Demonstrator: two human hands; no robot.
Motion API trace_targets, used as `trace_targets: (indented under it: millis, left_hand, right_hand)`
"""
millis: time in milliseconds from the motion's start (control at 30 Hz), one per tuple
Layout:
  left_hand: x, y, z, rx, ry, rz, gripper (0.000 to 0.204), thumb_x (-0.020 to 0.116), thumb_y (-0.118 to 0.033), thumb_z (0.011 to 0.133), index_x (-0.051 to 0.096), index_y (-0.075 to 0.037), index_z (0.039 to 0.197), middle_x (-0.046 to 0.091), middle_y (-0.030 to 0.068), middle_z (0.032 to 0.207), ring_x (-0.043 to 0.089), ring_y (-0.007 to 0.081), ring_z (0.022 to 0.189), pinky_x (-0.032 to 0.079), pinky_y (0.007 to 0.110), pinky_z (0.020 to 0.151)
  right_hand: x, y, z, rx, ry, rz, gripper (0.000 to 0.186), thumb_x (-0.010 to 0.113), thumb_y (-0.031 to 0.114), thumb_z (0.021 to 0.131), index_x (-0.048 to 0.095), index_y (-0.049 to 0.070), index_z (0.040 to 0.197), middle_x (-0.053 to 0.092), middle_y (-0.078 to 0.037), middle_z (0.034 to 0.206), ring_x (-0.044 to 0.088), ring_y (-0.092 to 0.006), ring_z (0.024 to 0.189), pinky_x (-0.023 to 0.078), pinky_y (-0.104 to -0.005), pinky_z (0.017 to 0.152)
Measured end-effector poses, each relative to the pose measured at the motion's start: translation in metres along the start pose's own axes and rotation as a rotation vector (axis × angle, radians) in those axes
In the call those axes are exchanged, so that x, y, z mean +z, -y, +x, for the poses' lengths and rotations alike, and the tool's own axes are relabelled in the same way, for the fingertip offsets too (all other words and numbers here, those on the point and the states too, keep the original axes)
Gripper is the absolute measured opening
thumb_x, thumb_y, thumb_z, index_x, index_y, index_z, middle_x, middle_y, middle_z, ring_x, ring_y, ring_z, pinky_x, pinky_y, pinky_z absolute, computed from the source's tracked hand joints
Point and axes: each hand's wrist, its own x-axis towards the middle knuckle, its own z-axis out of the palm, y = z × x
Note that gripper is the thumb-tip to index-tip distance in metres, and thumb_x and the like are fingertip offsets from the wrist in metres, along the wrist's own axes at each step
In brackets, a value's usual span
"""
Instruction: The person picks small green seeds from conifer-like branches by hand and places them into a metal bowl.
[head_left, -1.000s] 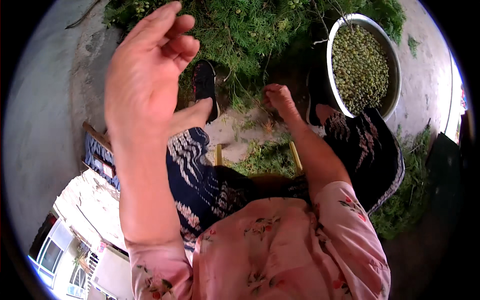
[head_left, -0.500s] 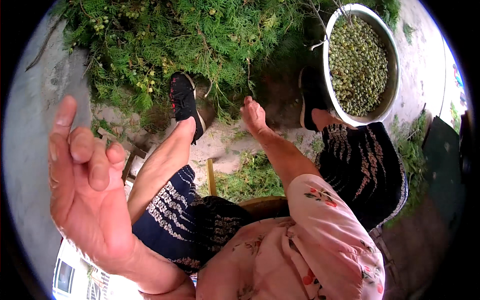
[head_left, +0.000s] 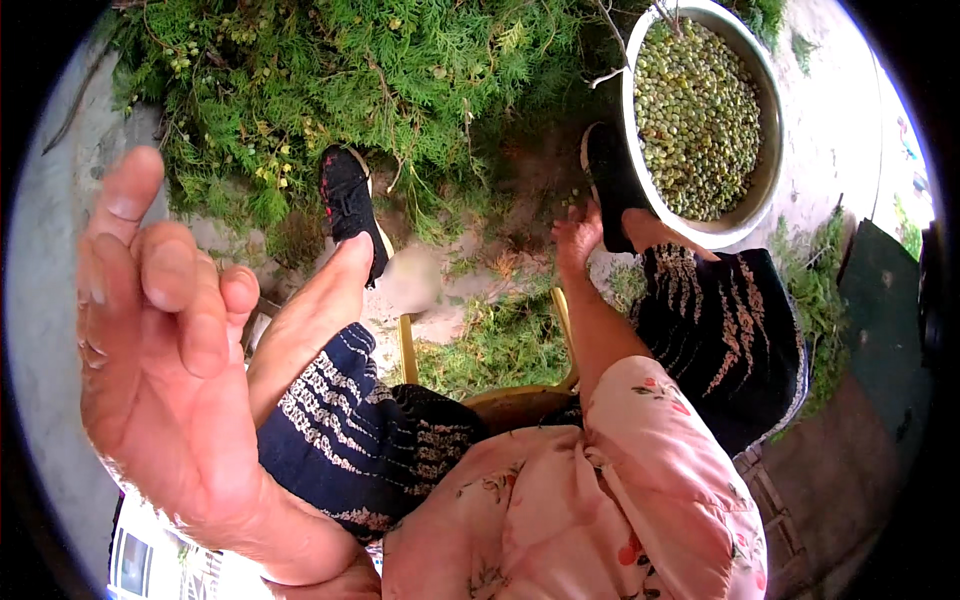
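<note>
My left hand (head_left: 175,350) is raised at the left, palm partly facing me. Its index finger points up while the other fingers bend loosely forward; nothing shows in it. My right hand (head_left: 577,236) reaches down beside the black shoe (head_left: 607,185) on my right foot, with its small, slightly blurred fingers seeming spread and no object visible in them. Beyond it lies a big heap of green conifer branches (head_left: 330,90). A metal basin (head_left: 770,185) stands by my right foot, holding many small green cones (head_left: 697,125).
Between my legs is a yellowish wooden stool (head_left: 408,345), with green clippings (head_left: 490,345) under it. A bare grey twig (head_left: 608,78) sticks out beside the basin. A pale blurred round patch (head_left: 411,280) shows near my left shoe (head_left: 350,205). More clippings (head_left: 815,300) lie at the right.
My right hand has moved right, from in front of the branch heap to beside my right shoe, and its fingers have spread. My left hand stays raised. The view has shifted slightly.
</note>
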Motion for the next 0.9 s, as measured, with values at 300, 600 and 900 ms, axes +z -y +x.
trace_targets:
  millis: [300, 600, 900]
  left_hand:
    - [-0.001, 0.008, 0.005, -0.07, 0.032, 0.053, 0.047, 0.047, -0.019, 0.09, 0.033, 0.006, 0.127, 0.037, -0.0021, 0.073, 0.033, 0.0045, 0.053, 0.034, 0.024, 0.069]
    - [0.004, 0.011, 0.011, -0.058, 0.055, 0.041, 0.043, 0.049, -0.019, 0.089, 0.038, 0.005, 0.122, 0.038, -0.0019, 0.069, 0.033, 0.0053, 0.053, 0.034, 0.023, 0.066]
    - [0.036, 0.014, 0.008, -0.062, 0.133, 0.463, 0.022, 0.055, -0.011, 0.084, 0.058, -0.001, 0.104, 0.057, 0.0028, 0.077, 0.047, 0.0061, 0.057, 0.043, 0.018, 0.05]
  right_hand:
    - [0.002, -0.005, 0.031, -1.143, -0.069, -1.959, 0.025, 0.057, 0.005, 0.079, 0.049, 0.003, 0.103, 0.057, -0.014, 0.085, 0.056, -0.0257, 0.064, 0.041, -0.0357, 0.045]
    - [0.019, -0.006, 0.02, -0.125, 0.07, -0.964, 0.027, 0.062, 0.004, 0.078, 0.048, 0.004, 0.102, 0.054, -0.011, 0.08, 0.057, -0.0224, 0.054, 0.048, -0.0327, 0.045]
    - [0.167, 0.02, -0.062, 0.225, 0.371, -0.536, 0.016, 0.062, 0.002, 0.079, 0.053, 0.003, 0.093, 0.058, -0.006, 0.077, 0.061, -0.0191, 0.06, 0.053, -0.0327, 0.051]
